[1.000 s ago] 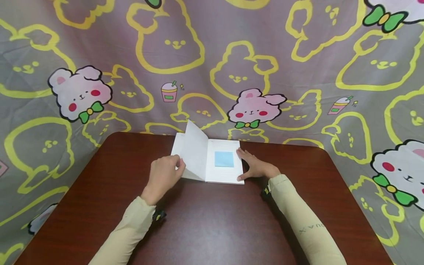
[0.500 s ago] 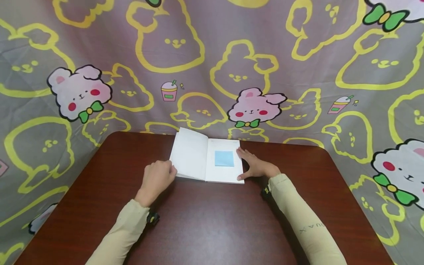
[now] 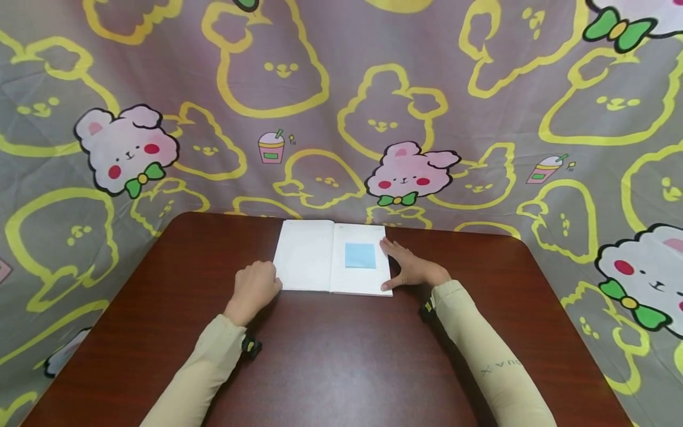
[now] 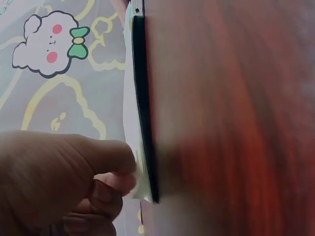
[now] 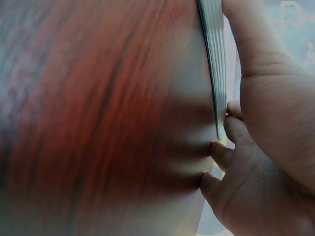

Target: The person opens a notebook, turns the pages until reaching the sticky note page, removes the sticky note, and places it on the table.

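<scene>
A notebook [image 3: 304, 255] lies spread flat at the table's far edge, its white pages facing up. On its right-hand page is a light blue square sticky note [image 3: 360, 255]. My left hand [image 3: 255, 289] is at the left edge, fingers curled, with thumb and forefinger pinching the page edge near the corner. In the left wrist view the notebook's dark cover [image 4: 142, 93] shows edge-on beside those fingertips. My right hand [image 3: 408, 267] rests on the right edge, thumb on the near corner and fingers spread towards the far corner. The right wrist view shows the stacked page edges [image 5: 216, 64] beside that hand.
The reddish-brown wooden table [image 3: 341, 362] extends towards me and to both sides. A grey curtain [image 3: 320, 118] with cartoon figures hangs right behind the table's far edge. Both wrists wear small black devices.
The raised page has swung left and now lies flat on the left side. My left hand moved left and slightly down with it. The right hand stayed put.
</scene>
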`<state>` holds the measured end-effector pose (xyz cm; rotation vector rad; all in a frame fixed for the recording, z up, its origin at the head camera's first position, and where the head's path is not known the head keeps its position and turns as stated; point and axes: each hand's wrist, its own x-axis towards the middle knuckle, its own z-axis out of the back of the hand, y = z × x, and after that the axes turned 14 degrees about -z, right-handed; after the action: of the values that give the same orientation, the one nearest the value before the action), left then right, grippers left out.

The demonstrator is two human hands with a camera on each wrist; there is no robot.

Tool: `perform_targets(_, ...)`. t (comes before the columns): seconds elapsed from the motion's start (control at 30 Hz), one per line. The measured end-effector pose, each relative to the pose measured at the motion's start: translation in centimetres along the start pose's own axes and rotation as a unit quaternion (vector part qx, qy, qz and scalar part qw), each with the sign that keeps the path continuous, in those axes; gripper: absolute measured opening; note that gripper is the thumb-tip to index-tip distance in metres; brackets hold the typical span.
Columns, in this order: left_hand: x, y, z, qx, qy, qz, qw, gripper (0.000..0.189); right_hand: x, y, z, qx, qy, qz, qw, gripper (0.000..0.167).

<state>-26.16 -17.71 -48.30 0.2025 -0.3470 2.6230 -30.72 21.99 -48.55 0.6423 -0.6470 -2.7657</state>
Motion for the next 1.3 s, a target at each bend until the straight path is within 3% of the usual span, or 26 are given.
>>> perform_targets(0.27, 0.4, 0.2, 0.4, -0.025, 0.030, 0.017, 0.9991, 0.045, -0.1, 0.0, 0.3, 0.005, -0.002, 0.001, 1.0000, 0.126)
perform_targets(0.5, 1.2, -0.2, 0.9, 0.016, 0.005, 0.023, 0.9996, 0.034, -0.2, 0.0, 0.5, 0.000, 0.001, -0.002, 1.0000, 0.124)
perform_targets(0.6, 1.8, -0.6, 0.7, 0.025, -0.006, -0.008, 0.9996, 0.029, -0.1, -0.1, 0.6, -0.002, 0.000, -0.001, 1.0000, 0.124)
perform_targets(0.7, 2.6, -1.1, 0.2, 0.027, -0.013, -0.069, 0.9972, 0.022, 0.0, -0.2, 0.5, -0.003, -0.002, 0.004, 1.0000, 0.123)
perform_targets(0.8, 3.5, -1.7, -0.3, 0.038, -0.009, -0.142, 0.9891, 0.011, 0.0, -0.3, 0.4, -0.001, -0.003, 0.009, 1.0000, 0.123)
perform_targets(0.9, 4.3, -2.4, -0.8, 0.043, 0.009, -0.181, 0.9824, 0.013, -0.1, -0.3, 0.3, -0.001, -0.002, 0.007, 1.0000, 0.124)
perform_targets(1.13, 6.3, -4.0, -1.5, 0.013, 0.046, -0.191, 0.9804, 0.031, 0.0, -0.2, 0.1, -0.002, -0.003, 0.004, 1.0000, 0.126)
perform_targets(1.3, 7.6, -4.2, -2.1, -0.004, 0.082, -0.192, 0.9779, 0.048, 0.1, -0.1, 0.0, -0.003, -0.006, 0.007, 0.9999, 0.125)
